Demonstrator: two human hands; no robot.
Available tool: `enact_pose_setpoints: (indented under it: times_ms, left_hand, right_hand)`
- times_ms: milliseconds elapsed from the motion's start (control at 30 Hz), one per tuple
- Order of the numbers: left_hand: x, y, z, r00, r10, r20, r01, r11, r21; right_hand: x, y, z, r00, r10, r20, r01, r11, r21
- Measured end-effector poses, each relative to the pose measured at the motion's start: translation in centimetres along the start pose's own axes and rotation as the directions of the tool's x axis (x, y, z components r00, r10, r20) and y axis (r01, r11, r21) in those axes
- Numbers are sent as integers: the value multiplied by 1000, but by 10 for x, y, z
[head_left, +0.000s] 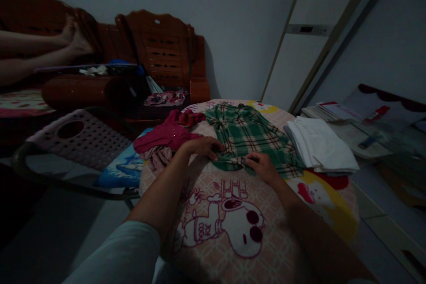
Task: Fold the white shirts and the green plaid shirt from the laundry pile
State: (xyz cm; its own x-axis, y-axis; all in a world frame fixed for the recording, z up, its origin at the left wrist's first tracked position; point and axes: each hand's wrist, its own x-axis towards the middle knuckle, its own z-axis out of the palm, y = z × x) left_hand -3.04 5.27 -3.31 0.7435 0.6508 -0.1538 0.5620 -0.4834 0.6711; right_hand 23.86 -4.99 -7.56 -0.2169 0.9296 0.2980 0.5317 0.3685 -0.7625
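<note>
The green plaid garment (246, 131) lies across the far half of the covered worktop (209, 177), between the magenta garment (164, 135) on the left and the folded white fabric (328, 144) on the right. Its near edge is gathered between the two hands.

Left hand (207, 147): fingers partly curled, touching the cloth at the near left portion; whether thumb and fingers close on a layer cannot be told. Right hand (261, 164): thumb and fingertips brought together on a pinch of the near edge.

Handling characteristics (judged): light, thin and limp, with no stiffness to hold a shape. The fabric creases readily, as the wrinkles at the far left portion show. Breakage is not a concern; slack and bunching are. Slip against the cloth cover is likely to be moderate.

Grip points: take the near edge at two separated places, thumb above and fingertips beneath, including every layer. Apply light, even tension sideways; a single-point lift lets the remainder sag. Smooth the surface with a flat palm. Keep the right side clear of the white fabric, which the garment lies close beside.
</note>
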Motion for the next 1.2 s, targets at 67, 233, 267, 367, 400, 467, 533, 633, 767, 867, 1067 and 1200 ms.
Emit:
enact_pose_setpoints:
  times_ms: [67, 233, 267, 367, 400, 467, 533, 633, 767, 867, 1067, 1200]
  left_hand:
    - [3, 0, 2, 1000, -12, 10, 12, 999, 35]
    - [6, -2, 5, 992, -61, -109, 50, 993, -108]
    - [5, -2, 4, 988, -61, -144, 37, 985, -166]
    - [0, 3, 1, 970, -77, -230, -9, 937, -350]
    - [-2, 6, 0, 965, -85, -247, -22, 915, -403]
    - [-7, 14, -3, 958, -103, -266, -38, 878, -477]
    - [-12, 24, -7, 962, -95, -254, -48, 863, -504]
    - [-23, 36, -13, 990, 0, -139, -70, 865, -497]
    - [-28, 35, -14, 1000, 26, 7, -19, 854, -519]
    - [-13, 17, -7, 984, -84, -157, -19, 826, -563]
    - [35, -29, 11, 653, -316, -689, 114, 940, -323]
    - [56, -34, 19, 759, -169, -628, 236, 971, 24]
  right_hand:
    - [3, 8, -4, 989, 121, -89, -110, 987, 118]
    - [6, 17, -7, 951, 219, -218, -187, 969, 160]
    - [6, 15, -7, 949, 202, -243, -172, 976, 136]
    - [2, 2, -8, 955, 55, -290, -61, 998, -10]
    - [0, -2, -8, 960, -3, -280, -17, 997, -72]
    - [-3, -8, -6, 974, -92, -209, 51, 979, -195]
    - [-5, -11, -2, 985, -124, -116, 83, 947, -312]
    - [-4, -10, 0, 994, -108, -21, 90, 910, -406]
    - [-4, -17, -10, 995, -51, 85, 67, 978, -196]
    - [-7, -25, -21, 976, 22, 216, -6, 997, -75]
    - [-10, -21, -24, 925, 55, 377, -5, 991, -131]
    - [-8, -17, -22, 914, 88, 397, -44, 992, -119]
